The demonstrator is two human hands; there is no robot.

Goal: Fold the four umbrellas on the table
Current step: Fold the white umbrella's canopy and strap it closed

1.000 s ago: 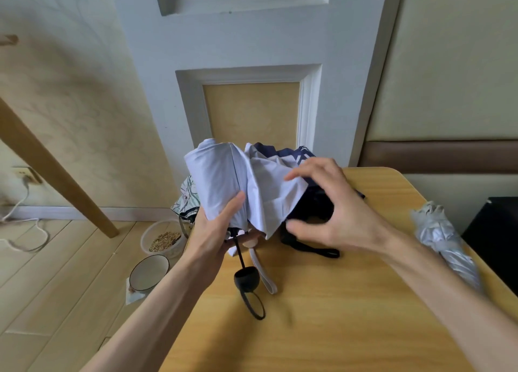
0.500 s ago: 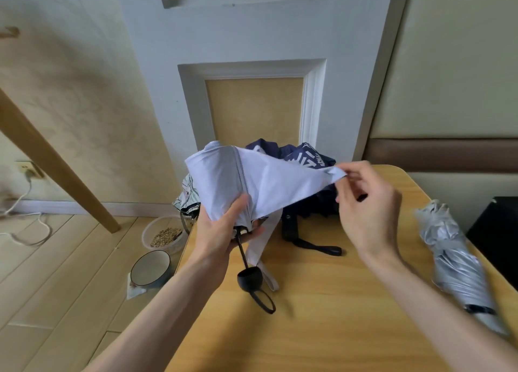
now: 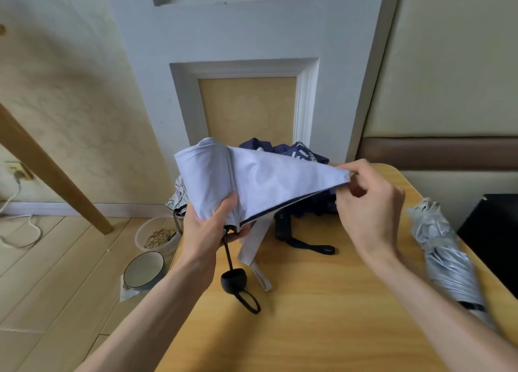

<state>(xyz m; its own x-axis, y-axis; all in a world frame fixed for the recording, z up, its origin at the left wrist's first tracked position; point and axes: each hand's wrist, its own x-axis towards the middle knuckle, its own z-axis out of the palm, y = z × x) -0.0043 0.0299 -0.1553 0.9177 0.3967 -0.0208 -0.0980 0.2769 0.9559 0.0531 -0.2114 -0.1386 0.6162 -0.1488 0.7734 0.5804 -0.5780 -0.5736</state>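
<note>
Umbrella in pale lilac [image 3: 269,181] is up off the table [image 3: 322,329], held between both my hands near the far left corner. My left hand [image 3: 207,228] grips the gathered cloth just above the shaft, thumb across the front. My right hand [image 3: 370,203] pinches the tip of one cloth panel between thumb and fingers, and that panel is stretched taut to the right. The black handle [image 3: 234,280] hangs below my left hand, its loop touching the table, with a pale strap [image 3: 252,245] dangling just beside it. A navy umbrella [image 3: 300,154] lies on the table behind the lilac one. A silver umbrella [image 3: 445,262] lies bunched along the right edge, well apart. A patterned umbrella [image 3: 176,195] shows at the far left corner. Two bowls [image 3: 144,269] stand on the floor.
</note>
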